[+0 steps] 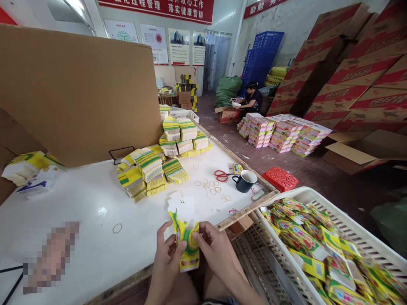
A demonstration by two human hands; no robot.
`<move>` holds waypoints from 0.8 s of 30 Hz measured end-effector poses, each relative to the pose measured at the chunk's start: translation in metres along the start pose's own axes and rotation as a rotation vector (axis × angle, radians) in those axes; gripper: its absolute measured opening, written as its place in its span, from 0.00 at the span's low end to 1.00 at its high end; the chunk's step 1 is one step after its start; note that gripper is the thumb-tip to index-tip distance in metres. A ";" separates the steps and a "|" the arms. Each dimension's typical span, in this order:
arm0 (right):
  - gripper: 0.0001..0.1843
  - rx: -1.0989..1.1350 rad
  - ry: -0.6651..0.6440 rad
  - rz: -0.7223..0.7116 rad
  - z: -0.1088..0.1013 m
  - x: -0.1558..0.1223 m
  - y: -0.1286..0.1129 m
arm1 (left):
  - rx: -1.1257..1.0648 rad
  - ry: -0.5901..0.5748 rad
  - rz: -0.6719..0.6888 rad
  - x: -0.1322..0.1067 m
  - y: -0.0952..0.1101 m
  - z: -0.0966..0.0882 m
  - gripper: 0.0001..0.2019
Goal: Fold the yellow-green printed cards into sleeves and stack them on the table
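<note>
Between my two hands, over the table's front edge, is a yellow and green printed carton (190, 250), partly folded. My left hand (168, 258) pinches its left side with thumb and fingers. On the opposite side, my right hand (216, 245) grips the upper right edge. Just beyond the carton, a flat white card blank (182, 206) lies on the white table (92, 241). Stacks of flat yellow-green carton blanks (148, 165) stand farther back, with more bundles (184, 133) behind them.
Rubber bands (214, 186), red-handled scissors (221, 176) and a dark mug (245, 181) sit at the table's right. A white basket (308, 197) of folded cartons stands at right. A large cardboard sheet (82, 97) rises at the back left. A person (252, 99) sits beyond stacked boxes (260, 129).
</note>
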State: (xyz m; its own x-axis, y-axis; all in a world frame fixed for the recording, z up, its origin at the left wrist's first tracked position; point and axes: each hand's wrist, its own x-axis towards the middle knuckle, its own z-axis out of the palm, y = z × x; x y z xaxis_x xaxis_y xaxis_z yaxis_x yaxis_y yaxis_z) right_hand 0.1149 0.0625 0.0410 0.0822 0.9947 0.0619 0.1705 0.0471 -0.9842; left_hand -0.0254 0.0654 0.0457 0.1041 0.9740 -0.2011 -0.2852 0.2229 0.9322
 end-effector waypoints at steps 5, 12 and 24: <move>0.20 0.119 -0.147 -0.056 -0.012 0.002 -0.011 | 0.057 -0.213 -0.034 -0.006 0.016 -0.008 0.35; 0.11 0.017 -0.294 -0.119 -0.025 0.004 -0.021 | -0.059 -0.442 -0.150 -0.012 0.015 -0.018 0.23; 0.17 0.011 -0.318 -0.142 -0.029 0.004 -0.020 | -0.214 -0.483 -0.158 -0.015 0.004 -0.013 0.35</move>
State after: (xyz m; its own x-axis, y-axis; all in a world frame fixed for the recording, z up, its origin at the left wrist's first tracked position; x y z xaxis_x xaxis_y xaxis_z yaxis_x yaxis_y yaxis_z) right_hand 0.1407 0.0631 0.0660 -0.2516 0.9568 0.1456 0.1479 0.1866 -0.9712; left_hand -0.0409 0.0522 0.0481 0.5726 0.8102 -0.1251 -0.4130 0.4169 0.8097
